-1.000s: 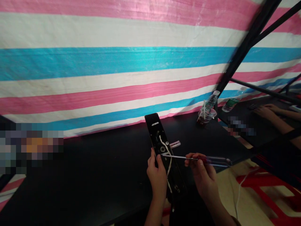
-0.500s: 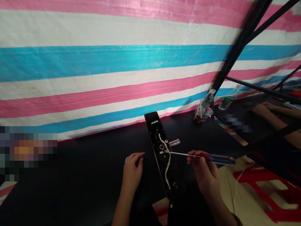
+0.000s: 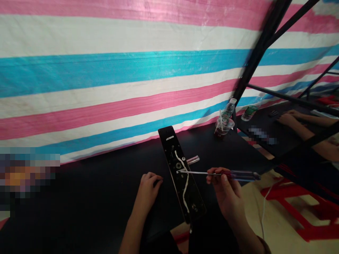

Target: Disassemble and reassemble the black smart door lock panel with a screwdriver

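A long black panel (image 3: 193, 187) with a white cable (image 3: 184, 188) along it lies lengthwise on the black table (image 3: 92, 190), its near end at the front edge. My right hand (image 3: 229, 194) grips a screwdriver (image 3: 241, 175) with a clear purplish handle. The screwdriver's thin shaft points left, its tip over a small white piece (image 3: 181, 171) on the panel; whether they touch is unclear. Left of the panel, my left hand (image 3: 149, 188) rests on the table, fingers curled loosely with a gap at the thumb, holding nothing.
Beyond the panel's right side lies a clear pinkish handle-like object (image 3: 192, 159). A plastic cup (image 3: 224, 126) and a bottle (image 3: 230, 107) stand at the back right. Another person's forearms (image 3: 304, 130) rest on the neighbouring table. A red stool (image 3: 293, 215) is at the lower right.
The view has shifted slightly, so most things sit a little further left. The screwdriver lies more level, its tip still over the white piece. My left hand's fingers droop slightly more.
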A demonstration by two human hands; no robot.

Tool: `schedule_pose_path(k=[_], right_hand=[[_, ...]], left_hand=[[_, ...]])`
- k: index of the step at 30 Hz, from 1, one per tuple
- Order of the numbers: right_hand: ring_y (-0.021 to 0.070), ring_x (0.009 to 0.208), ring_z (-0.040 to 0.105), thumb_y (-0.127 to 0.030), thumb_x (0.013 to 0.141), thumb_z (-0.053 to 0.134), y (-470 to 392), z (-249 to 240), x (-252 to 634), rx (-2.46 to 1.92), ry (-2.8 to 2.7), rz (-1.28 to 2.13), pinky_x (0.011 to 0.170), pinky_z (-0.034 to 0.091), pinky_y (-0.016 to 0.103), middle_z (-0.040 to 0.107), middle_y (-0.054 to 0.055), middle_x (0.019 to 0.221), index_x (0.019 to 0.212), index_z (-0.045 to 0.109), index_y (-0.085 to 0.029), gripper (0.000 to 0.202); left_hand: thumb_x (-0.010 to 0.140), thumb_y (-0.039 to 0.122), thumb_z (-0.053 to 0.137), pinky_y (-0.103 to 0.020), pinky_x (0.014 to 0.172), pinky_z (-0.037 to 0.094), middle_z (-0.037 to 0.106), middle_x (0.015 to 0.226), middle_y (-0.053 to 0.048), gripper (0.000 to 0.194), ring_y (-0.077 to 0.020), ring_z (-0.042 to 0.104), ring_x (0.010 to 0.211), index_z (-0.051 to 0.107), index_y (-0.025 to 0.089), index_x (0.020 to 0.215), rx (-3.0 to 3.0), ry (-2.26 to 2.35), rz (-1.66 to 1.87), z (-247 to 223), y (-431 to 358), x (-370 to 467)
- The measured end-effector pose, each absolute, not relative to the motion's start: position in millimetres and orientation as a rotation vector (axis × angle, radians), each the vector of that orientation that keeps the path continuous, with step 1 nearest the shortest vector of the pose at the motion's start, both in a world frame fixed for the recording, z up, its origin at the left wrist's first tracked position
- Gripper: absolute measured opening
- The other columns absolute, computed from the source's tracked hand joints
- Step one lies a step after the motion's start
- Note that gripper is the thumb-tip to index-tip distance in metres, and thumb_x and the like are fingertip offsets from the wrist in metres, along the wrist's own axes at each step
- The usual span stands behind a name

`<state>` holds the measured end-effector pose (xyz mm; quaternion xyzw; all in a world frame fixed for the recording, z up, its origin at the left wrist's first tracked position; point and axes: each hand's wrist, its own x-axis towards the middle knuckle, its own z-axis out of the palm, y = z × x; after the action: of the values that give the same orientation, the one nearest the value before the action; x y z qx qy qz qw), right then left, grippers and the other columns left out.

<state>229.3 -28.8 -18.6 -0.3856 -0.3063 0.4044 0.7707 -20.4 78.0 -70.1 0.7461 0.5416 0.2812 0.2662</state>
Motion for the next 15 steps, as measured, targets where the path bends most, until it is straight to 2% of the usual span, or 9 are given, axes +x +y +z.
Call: schedule_pose_path(k=[3, 7, 10, 15], right_hand=[[0.0163, 0.077, 0.066, -0.035, 0.091, 0.064, -28.5, -14.2, 218.1, -0.788, -0.671, 0.930, 0.073, 0.053, 0.033, 0.070, 0.006, 0.095, 0.097, 0.069, -0.023, 0.013], [0.0155, 0.076, 0.065, -0.034, 0.092, 0.063, -29.8, -7.4, 205.7, -0.717, -0.686, 1.031, 0.071, 0.052, 0.031, 0.069, 0.005, 0.093, 0.097, 0.069, -0.022, 0.014], [0.0146, 0.074, 0.065, -0.034, 0.092, 0.062, -31.5, -3.8, 203.3, -0.690, -0.705, 1.080, 0.069, 0.052, 0.028, 0.069, 0.006, 0.092, 0.096, 0.069, -0.021, 0.015], [0.0150, 0.071, 0.063, -0.035, 0.092, 0.061, -34.5, 0.4, 207.0, -0.676, -0.727, 1.087, 0.066, 0.051, 0.028, 0.068, 0.006, 0.089, 0.093, 0.069, -0.021, 0.016]], left_hand=[[0.080, 0.034, 0.063, -0.040, 0.084, 0.049, 0.072, 0.088, -0.006, 0.017, -0.0253, 0.065, 0.088, 0.074, 0.022, 0.081, 1.778, 1.422, 0.868, -55.5, 64.4, -15.4], [0.076, 0.044, 0.070, -0.032, 0.076, 0.051, 0.074, 0.085, -0.005, 0.025, -0.0215, 0.067, 0.081, 0.073, 0.019, 0.081, 1.383, 1.307, 0.976, -39.6, 36.7, -4.2], [0.067, 0.043, 0.080, -0.027, 0.069, 0.051, 0.073, 0.079, -0.005, 0.030, -0.0184, 0.065, 0.073, 0.073, 0.016, 0.079, 1.162, 1.319, 1.093, -40.1, 22.0, 2.3], [0.056, 0.040, 0.087, -0.025, 0.066, 0.052, 0.071, 0.075, -0.005, 0.037, -0.0174, 0.065, 0.073, 0.073, 0.015, 0.078, 0.864, 1.271, 1.244, -48.2, 13.7, 6.0]])
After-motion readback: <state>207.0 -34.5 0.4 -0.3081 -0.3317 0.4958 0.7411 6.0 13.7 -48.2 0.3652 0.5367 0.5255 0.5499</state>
